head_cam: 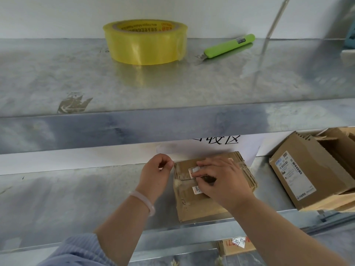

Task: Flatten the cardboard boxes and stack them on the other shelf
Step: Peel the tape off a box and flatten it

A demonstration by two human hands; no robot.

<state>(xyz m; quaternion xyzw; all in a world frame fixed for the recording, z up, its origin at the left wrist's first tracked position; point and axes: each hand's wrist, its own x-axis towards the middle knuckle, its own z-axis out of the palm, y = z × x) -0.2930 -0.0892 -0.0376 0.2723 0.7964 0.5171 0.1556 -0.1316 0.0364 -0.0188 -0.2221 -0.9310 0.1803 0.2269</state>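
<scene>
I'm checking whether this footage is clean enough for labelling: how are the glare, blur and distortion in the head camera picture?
Head view: the upper metal shelf is shiny and mirrors the yellow tape roll and green box cutter; wide-angle distortion bows the shelf edges; soft overall, label print on the small box unreadable; right hand and left hand fairly sharp; shadows faint.

My right hand lies on top of the small cardboard box on the lower shelf, its fingers pinching at the tape near the white labels. My left hand is curled at the box's left edge. A larger box sits to the right. On the upper shelf rest a yellow tape roll and a green cutter.
</scene>
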